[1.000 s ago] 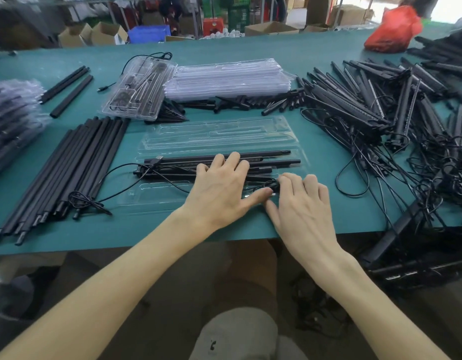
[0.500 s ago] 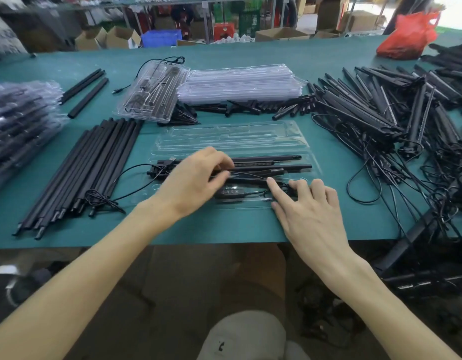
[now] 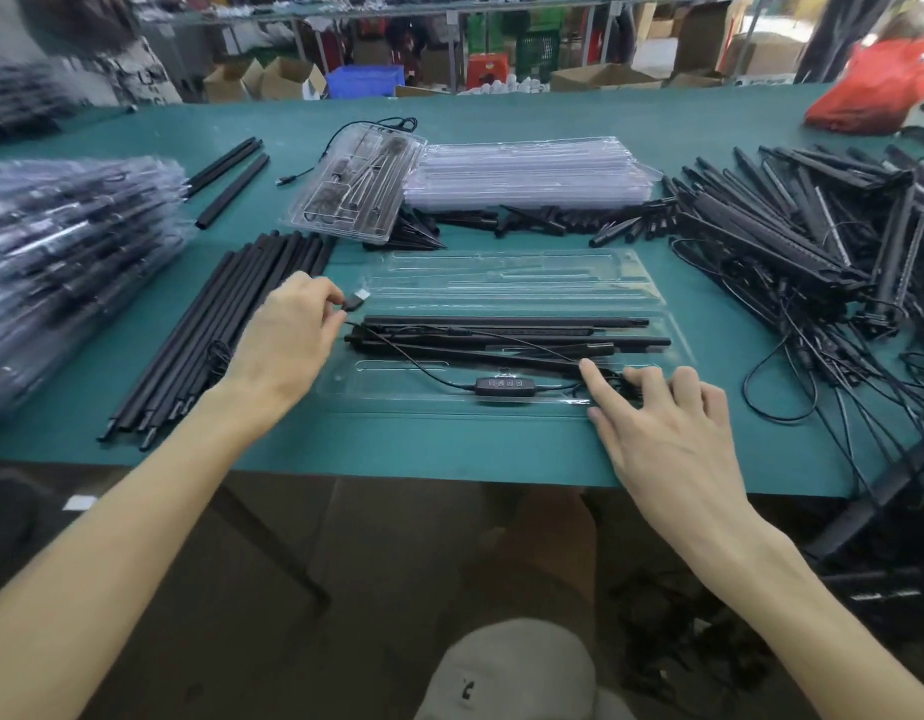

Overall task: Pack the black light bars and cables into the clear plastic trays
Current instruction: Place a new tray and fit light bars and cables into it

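Tray (image 3: pixel 506 283), clear plastic, one, lies opened flat just beyond both sets of fingertips on the green table (image 3: pixel 449 449). Four black light bars (image 3: pixel 501 335), as nearly as can be counted, lie lengthwise in its near half, between the two hands. One cable (image 3: pixel 432 376) crosses them and carries one inline controller (image 3: pixel 501 383) with four buttons, just left of the right index finger. Left hand (image 3: pixel 283 345): thumb and forefinger pinch the USB plug (image 3: pixel 357 299) at the tray's left edge. Right hand (image 3: pixel 667 433): fingers extended and spread, tips pressing the coiled cable end. Left of the left knuckles lies one row of black rods (image 3: pixel 215 345). Beyond the fingertips is one stack of empty trays (image 3: pixel 527 168). Right of the right fingers is one tangled heap of bars (image 3: pixel 813 241).
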`<state>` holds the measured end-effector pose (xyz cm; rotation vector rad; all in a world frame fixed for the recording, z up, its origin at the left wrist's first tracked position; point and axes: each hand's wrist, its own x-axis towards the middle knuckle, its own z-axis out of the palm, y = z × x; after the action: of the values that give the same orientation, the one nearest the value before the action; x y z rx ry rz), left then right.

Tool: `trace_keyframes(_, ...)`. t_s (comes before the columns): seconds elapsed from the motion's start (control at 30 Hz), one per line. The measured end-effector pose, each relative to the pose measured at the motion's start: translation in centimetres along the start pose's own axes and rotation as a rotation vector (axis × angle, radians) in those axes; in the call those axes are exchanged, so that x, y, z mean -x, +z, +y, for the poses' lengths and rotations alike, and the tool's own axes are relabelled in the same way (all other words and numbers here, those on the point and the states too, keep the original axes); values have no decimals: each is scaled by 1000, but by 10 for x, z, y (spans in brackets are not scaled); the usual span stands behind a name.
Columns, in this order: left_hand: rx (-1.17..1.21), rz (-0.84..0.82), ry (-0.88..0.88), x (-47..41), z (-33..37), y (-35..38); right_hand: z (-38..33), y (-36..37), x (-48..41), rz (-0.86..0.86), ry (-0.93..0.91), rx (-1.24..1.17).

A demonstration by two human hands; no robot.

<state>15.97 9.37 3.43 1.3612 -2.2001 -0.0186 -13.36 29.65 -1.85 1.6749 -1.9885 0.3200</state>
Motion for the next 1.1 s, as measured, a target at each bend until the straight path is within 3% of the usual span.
trace_keyframes(0.07, -105, 60, -61, -3, -7, -8, 0, 0, 0, -7, 0, 3)
trace_keyframes(0.17, -283, -14, -212, -7, -22, -17, 0, -2, 1, -14, 2, 5)
trace_keyframes(0.3, -428, -25, -148, -5, -27, -14, -1, -3, 0, -12, 6, -1)
trace_keyframes(0.47, -261, 22, 81, -10, 5, 2, -1, -2, 0, -12, 3, 7)
trace_keyframes(0.67, 118, -152, 248, -6, 61, 22, -2, -2, 0, -21, 13, 8)
trace_keyframes(0.77, 93, -232, 310, 5, 78, 32, -3, -2, -1, -13, 18, 3)
trace_keyframes(1.1, -58, -225, 409, 22, 90, 34, -4, 3, 2, -13, 4, 12)
